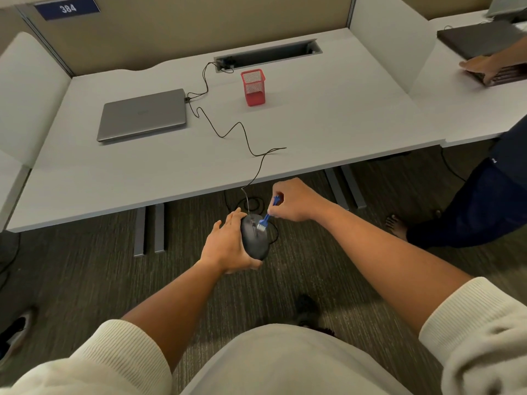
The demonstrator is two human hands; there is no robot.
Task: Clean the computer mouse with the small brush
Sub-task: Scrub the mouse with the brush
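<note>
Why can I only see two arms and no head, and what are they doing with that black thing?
The camera sits on the person's head, looking down, so you see only their arms. The left hand holds a black computer mouse in the air, in front of the desk. The right hand pinches a small blue brush in its fingers; the bristles touch the top of the mouse. On the desk lie a closed laptop, a red mesh cup and the mouse's cable.

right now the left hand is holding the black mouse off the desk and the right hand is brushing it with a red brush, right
Not quite: the head view shows the brush is blue, not red. The rest holds: the left hand holds the black mouse off the desk while the right hand brushes it.
</note>
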